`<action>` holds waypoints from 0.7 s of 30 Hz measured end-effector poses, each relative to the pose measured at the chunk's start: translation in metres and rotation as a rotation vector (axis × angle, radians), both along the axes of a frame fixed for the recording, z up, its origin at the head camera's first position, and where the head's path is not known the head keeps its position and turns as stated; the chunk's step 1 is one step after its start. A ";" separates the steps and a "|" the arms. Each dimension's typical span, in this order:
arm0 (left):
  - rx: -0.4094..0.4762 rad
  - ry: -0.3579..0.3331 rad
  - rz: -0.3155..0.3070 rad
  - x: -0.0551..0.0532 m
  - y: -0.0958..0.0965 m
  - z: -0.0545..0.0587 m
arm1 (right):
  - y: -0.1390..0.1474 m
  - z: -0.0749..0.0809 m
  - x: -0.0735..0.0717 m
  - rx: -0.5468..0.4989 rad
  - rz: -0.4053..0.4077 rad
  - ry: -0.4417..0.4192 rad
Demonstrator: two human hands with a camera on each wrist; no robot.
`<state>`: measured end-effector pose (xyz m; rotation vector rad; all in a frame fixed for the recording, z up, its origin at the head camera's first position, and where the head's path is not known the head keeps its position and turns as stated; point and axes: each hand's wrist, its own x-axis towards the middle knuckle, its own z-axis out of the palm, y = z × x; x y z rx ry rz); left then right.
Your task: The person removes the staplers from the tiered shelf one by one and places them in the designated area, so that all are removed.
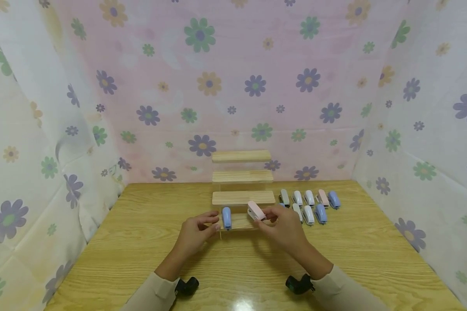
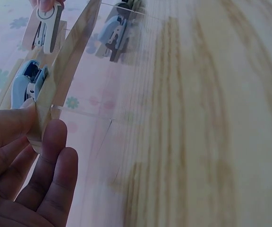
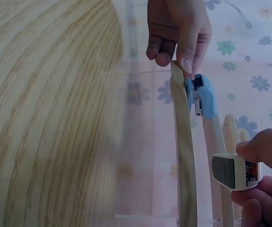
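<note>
A pink and white mini stapler is pinched between the thumb and fingers of my right hand, over the right part of the lowest step of a wooden tiered rack. My left hand grips the left end of that step, its thumb on one face and its fingers on the other. Close by the thumb, a blue mini stapler stands on the step. The held stapler shows its grey base in the right wrist view.
Several white, grey, pink and blue mini staplers stand in two rows on the table, right of the rack; my right hand partly hides one. Three higher steps rise behind the lowest one. Flowered cloth hangs around the table.
</note>
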<state>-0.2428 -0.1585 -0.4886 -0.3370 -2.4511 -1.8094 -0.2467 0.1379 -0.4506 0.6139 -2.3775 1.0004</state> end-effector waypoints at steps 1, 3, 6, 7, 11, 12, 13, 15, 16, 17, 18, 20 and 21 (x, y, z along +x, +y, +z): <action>-0.002 -0.001 0.000 0.000 0.000 0.000 | 0.002 0.001 0.000 0.005 -0.003 0.009; -0.006 -0.002 0.000 -0.001 -0.001 0.000 | 0.006 0.001 0.001 0.008 -0.007 0.025; -0.007 -0.003 0.002 0.000 0.000 0.000 | 0.013 0.002 0.002 0.003 -0.008 0.051; -0.004 -0.007 0.004 0.000 0.000 0.000 | 0.015 0.002 0.002 0.001 -0.010 0.062; 0.012 -0.011 0.022 0.002 0.003 0.003 | 0.025 0.004 0.004 0.002 -0.041 0.109; 0.016 -0.008 0.022 0.002 0.003 0.003 | 0.027 0.005 0.004 0.007 -0.056 0.111; 0.015 -0.004 0.025 0.002 0.003 0.003 | 0.030 0.005 0.004 0.009 -0.065 0.123; 0.009 0.000 0.029 0.002 0.002 0.002 | 0.035 0.006 0.005 0.008 -0.078 0.139; 0.004 0.001 0.028 0.001 0.001 0.002 | 0.037 0.007 0.005 0.006 -0.083 0.140; 0.005 0.005 0.022 0.001 0.001 0.002 | 0.040 0.007 0.005 0.011 -0.093 0.144; 0.008 0.010 0.011 -0.001 -0.001 -0.001 | 0.043 0.007 0.005 0.013 -0.101 0.149; 0.013 0.007 0.006 -0.001 -0.001 -0.002 | 0.049 0.007 0.005 0.019 -0.119 0.157; 0.016 0.007 0.003 0.000 0.000 -0.002 | 0.052 0.006 0.004 0.026 -0.133 0.155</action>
